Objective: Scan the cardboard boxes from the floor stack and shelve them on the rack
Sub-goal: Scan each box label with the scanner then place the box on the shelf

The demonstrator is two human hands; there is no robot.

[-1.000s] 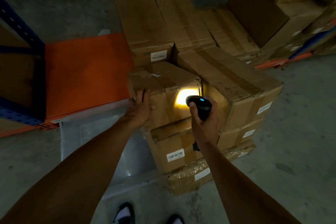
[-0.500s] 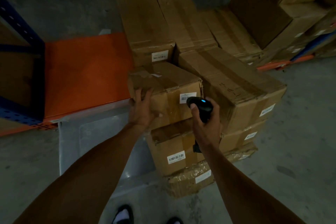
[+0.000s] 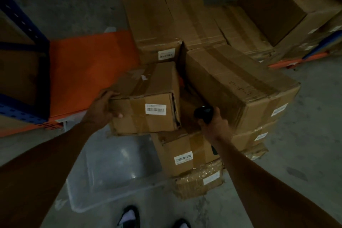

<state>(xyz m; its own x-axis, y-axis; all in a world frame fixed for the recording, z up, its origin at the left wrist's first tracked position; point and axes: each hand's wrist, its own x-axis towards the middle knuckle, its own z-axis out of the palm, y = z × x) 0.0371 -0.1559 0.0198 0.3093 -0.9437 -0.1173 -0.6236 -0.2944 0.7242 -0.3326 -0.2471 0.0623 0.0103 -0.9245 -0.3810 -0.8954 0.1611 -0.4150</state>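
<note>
Head view, then, since it's all we have. What's in hand?

— Left hand (image 3: 103,106) grasps the small cardboard box (image 3: 146,98) at its left end, thumb on the labelled front face, fingers over the top edge. That box sits at about ten o'clock from the right hand, tilted and jutting off the floor stack (image 3: 187,153) toward the left. Whether its far end rests on the stack I can't tell.

— And the right?

— Right hand (image 3: 214,126) is clenched round a dark handheld scanner (image 3: 203,113), just right of the box, at three o'clock from its barcode label (image 3: 155,109). No beam shows on the label.

— So which step?

— My reading: the scan of this one is over or not running, and the lift toward the rack is under way. The orange shelf (image 3: 88,72) of the rack lies at nine o'clock from the box, with the blue upright (image 3: 27,24) beyond it.

— What does the next move call for?

— One hand carries a box gripped at one end only, so I'd expect it to sag. It probably wants support underneath, maybe from the scanner hand's wrist, then a swing left onto the shelf, clearing the clear plastic bin (image 3: 114,172) at six o'clock.

— More boxes remaining?

— Plenty, stacked at twelve through three o'clock.
</note>
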